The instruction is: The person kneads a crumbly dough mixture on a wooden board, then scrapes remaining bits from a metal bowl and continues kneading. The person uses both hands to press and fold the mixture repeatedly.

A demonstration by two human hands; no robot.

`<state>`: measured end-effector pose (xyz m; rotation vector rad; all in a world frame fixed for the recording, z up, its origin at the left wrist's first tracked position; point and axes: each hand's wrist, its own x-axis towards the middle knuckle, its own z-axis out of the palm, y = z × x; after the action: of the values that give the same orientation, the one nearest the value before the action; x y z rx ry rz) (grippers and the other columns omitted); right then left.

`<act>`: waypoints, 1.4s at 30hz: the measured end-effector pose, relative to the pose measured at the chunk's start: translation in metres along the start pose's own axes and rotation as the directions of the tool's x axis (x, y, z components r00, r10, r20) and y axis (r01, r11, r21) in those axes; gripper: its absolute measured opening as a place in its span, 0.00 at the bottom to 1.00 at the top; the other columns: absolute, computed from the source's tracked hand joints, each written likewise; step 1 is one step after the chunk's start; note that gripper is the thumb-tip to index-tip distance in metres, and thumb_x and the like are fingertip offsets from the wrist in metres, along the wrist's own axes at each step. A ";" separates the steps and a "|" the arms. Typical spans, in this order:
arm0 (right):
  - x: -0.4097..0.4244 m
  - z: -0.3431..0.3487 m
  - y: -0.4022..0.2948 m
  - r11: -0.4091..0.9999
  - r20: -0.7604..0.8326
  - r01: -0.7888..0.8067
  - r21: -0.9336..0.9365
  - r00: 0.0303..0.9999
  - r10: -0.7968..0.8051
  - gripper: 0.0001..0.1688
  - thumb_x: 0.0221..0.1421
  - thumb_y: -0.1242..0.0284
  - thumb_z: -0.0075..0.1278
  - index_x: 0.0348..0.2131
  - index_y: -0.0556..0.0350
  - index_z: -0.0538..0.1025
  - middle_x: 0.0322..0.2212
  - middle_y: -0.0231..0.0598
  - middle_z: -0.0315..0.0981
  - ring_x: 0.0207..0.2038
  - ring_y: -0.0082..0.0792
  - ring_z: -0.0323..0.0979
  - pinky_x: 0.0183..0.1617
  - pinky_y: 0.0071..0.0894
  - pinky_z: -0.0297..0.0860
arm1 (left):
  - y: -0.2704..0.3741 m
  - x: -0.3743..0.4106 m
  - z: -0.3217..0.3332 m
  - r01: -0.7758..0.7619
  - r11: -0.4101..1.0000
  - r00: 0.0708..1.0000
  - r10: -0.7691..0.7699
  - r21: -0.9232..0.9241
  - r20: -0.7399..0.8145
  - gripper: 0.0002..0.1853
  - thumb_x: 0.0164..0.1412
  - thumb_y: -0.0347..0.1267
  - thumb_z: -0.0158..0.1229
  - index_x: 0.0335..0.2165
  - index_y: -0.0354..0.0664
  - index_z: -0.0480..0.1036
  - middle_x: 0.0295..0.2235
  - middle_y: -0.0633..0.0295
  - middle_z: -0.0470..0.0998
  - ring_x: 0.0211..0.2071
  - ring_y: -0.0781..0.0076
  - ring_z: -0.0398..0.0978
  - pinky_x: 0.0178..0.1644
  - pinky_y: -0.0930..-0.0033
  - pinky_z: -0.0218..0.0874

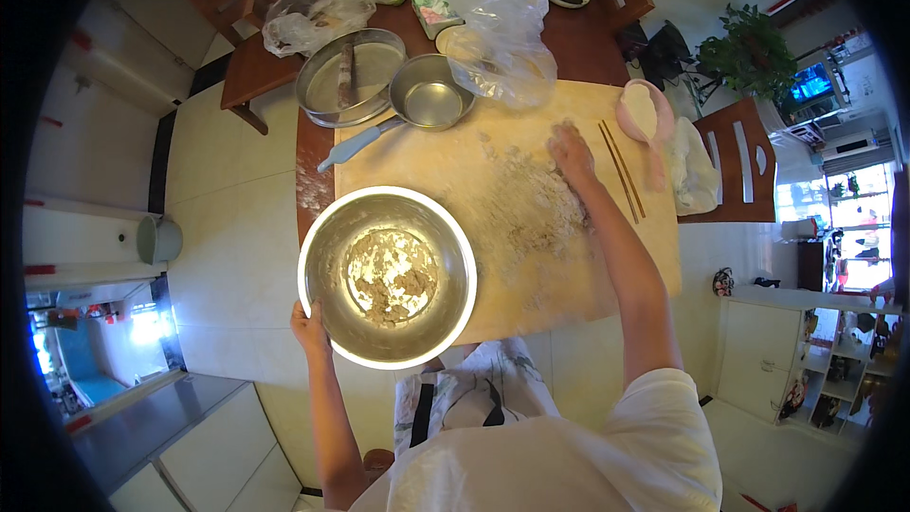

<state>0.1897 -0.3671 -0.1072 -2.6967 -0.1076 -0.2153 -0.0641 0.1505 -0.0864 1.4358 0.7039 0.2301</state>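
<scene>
My left hand (310, 327) grips the left rim of a large stainless steel bowl (455, 313). Inside the bowl, crumbly dough scraps (391, 291) cling to the bottom. The bowl is at the near left corner of a wooden board (441, 163). My right hand (571, 151) is down at the board's far right part, its fingers bunched and partly blurred; whether anything is in them cannot be seen. Just below and left of it spreads a loose heap of floury dough crumbs (540, 206). A pair of wooden chopsticks (622, 169) lies to the right of that hand.
A saucepan (432, 94) with a blue handle and a round metal sieve (380, 60) holding a rolling pin (346, 76) stand at the far left. Plastic bags (498, 50) crowd the back. A pink scoop (662, 114) with flour sits far right. Wooden chairs (739, 163) flank the table.
</scene>
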 end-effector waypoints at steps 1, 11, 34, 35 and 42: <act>0.008 0.013 0.013 0.998 -0.059 -0.013 -0.061 0.998 0.009 0.28 0.55 0.58 0.42 0.50 0.57 0.65 0.50 0.54 0.60 0.56 0.48 0.55 0.59 0.39 0.52 | 0.003 0.000 0.007 0.008 1.000 1.000 -0.008 0.003 -0.007 0.05 0.53 0.23 0.54 0.32 0.35 0.71 0.25 0.65 0.74 0.23 0.83 0.68 0.29 0.79 0.62; 0.047 0.069 -0.078 0.915 0.234 0.284 0.287 0.905 -0.355 0.27 0.54 0.64 0.44 0.52 0.54 0.63 0.56 0.47 0.54 0.59 0.43 0.51 0.61 0.39 0.50 | 0.003 0.004 -0.002 -0.009 0.999 1.000 0.008 0.046 0.022 0.06 0.52 0.23 0.54 0.32 0.34 0.71 0.26 0.64 0.75 0.23 0.83 0.68 0.28 0.80 0.60; 0.078 -0.094 0.289 0.945 -0.265 -0.164 -0.283 0.960 0.088 0.11 0.39 0.77 0.53 0.29 0.57 0.77 0.26 0.46 0.75 0.29 0.41 0.73 0.33 0.32 0.69 | 0.010 0.008 0.014 0.013 0.989 1.000 -0.012 0.149 -0.006 0.10 0.51 0.27 0.56 0.34 0.35 0.72 0.27 0.66 0.73 0.28 0.80 0.68 0.32 0.76 0.61; 0.074 -0.141 0.331 0.975 -0.309 -0.126 -0.185 0.949 0.064 0.10 0.39 0.78 0.53 0.29 0.58 0.77 0.25 0.47 0.75 0.29 0.41 0.73 0.33 0.32 0.69 | -0.003 0.022 0.022 0.055 0.990 0.996 -0.063 0.128 0.058 0.11 0.50 0.26 0.56 0.35 0.35 0.72 0.27 0.67 0.73 0.28 0.80 0.68 0.32 0.76 0.61; 0.035 -0.143 0.097 0.794 0.038 -0.272 0.543 0.953 0.300 0.10 0.52 0.78 0.47 0.36 0.60 0.75 0.26 0.26 0.69 0.24 0.18 0.65 0.28 0.17 0.62 | 0.014 -0.010 0.010 0.052 0.986 0.995 -0.038 0.159 -0.091 0.12 0.50 0.28 0.57 0.35 0.33 0.72 0.25 0.65 0.74 0.23 0.81 0.69 0.27 0.77 0.61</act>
<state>0.2156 -0.5139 -0.0129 -2.0968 0.2273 -0.1325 -0.0625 0.1394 -0.0704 1.5694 0.8415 0.2051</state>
